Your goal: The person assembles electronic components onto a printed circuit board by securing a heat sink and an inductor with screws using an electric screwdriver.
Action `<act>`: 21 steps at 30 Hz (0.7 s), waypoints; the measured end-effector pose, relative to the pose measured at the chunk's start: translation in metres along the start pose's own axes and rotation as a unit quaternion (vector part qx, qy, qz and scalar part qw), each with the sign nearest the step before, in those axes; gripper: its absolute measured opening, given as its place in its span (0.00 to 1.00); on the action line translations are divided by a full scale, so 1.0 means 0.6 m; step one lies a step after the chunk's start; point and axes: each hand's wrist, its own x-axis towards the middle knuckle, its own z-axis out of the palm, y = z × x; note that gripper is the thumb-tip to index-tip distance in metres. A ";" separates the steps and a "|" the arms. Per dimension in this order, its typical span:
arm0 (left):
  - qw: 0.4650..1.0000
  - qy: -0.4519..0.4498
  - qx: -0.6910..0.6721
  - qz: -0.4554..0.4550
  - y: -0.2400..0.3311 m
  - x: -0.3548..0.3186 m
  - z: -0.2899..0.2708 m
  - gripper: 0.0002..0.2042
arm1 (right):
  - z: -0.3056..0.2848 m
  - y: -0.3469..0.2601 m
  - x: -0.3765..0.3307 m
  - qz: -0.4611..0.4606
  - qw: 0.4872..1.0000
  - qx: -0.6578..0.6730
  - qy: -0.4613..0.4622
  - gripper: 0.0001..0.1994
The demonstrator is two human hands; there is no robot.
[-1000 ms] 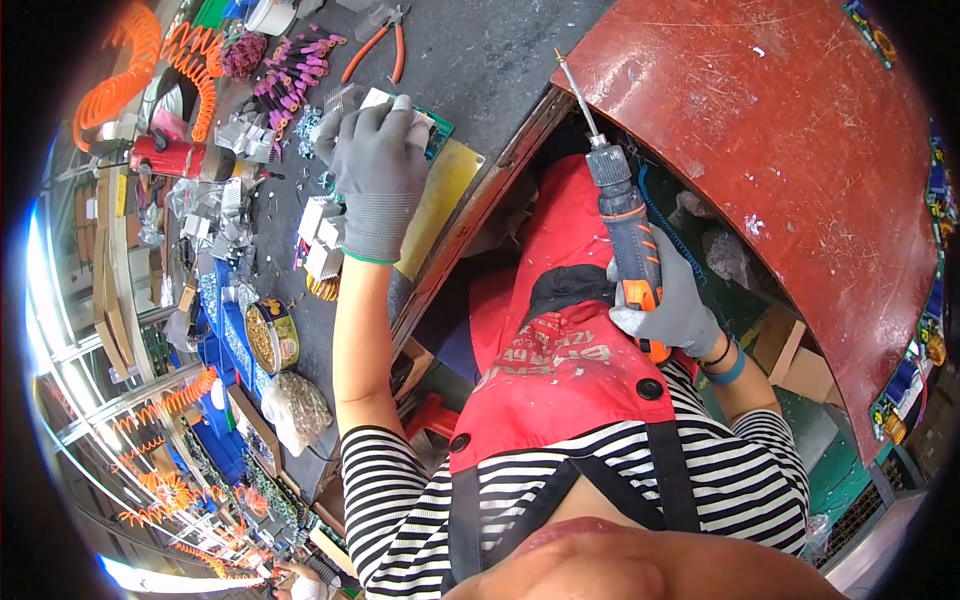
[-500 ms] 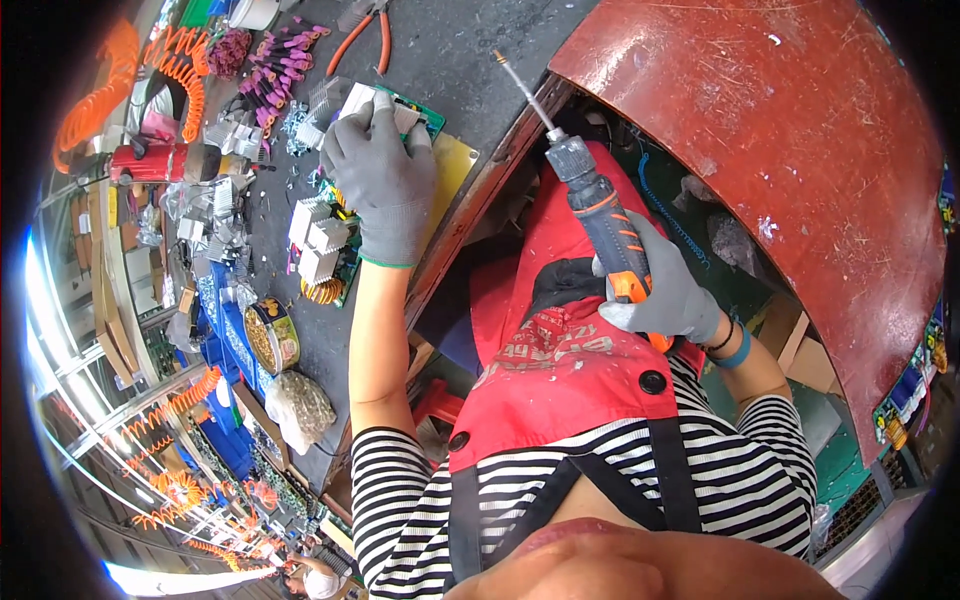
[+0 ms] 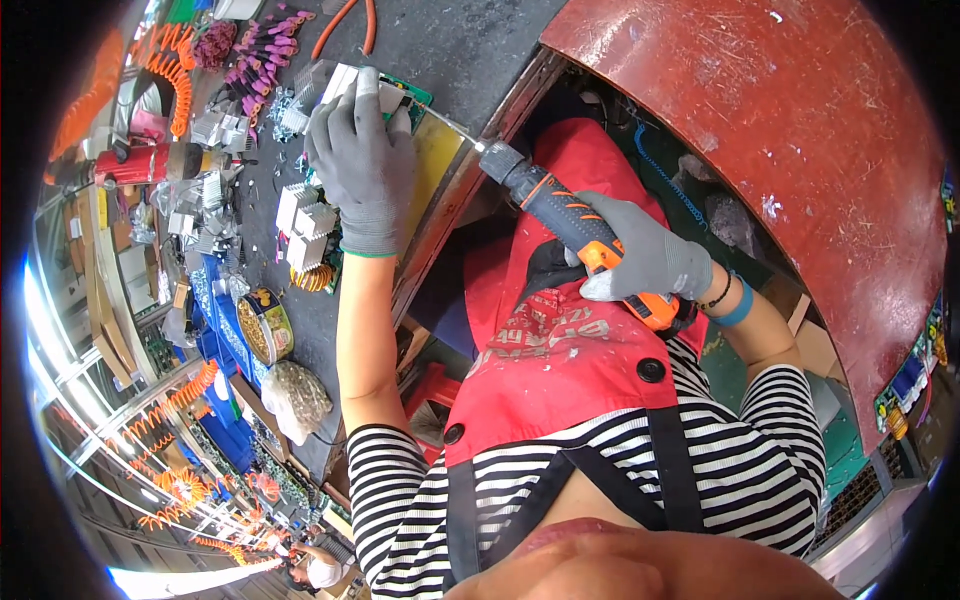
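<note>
My left hand (image 3: 360,165), in a grey glove, bends over a green circuit board (image 3: 422,97) with silver finned heat sinks (image 3: 342,80), its fingers closed on them. In my right hand (image 3: 650,245), also gloved, is an orange and black cordless screwdriver (image 3: 560,208). Its long thin bit (image 3: 450,122) reaches the board beside my left fingertips; whether the tip sits in a screw I cannot tell. A yellow plate (image 3: 440,155) lies under the board's near side. Closer to me on the bench is a second board with white finned heat sinks (image 3: 305,222) and copper coils (image 3: 312,278).
Left on the dark bench (image 3: 470,50) lie a red power tool (image 3: 150,163), loose heat sinks (image 3: 205,225), pink-tipped parts (image 3: 262,60) and orange-handled pliers (image 3: 370,30). A tin of screws (image 3: 265,328) and a clear bag (image 3: 297,400) stand nearer. A red board surface (image 3: 760,130) curves at right.
The screwdriver has swung left and down, its bit moving from the air above the bench edge to the circuit board. My left hand stays on the board.
</note>
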 end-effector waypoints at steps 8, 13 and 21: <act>0.999 -0.015 -0.008 0.035 -0.008 -0.001 -0.003 0.22 | -0.001 -0.004 0.007 0.011 1.000 -0.021 0.001 0.34; 0.999 -0.019 0.006 0.048 -0.009 -0.003 -0.003 0.22 | -0.002 -0.003 0.013 0.011 1.000 -0.010 0.013 0.36; 0.997 -0.007 0.012 0.072 -0.020 -0.005 -0.001 0.22 | -0.005 -0.004 0.017 0.010 1.000 -0.009 0.006 0.36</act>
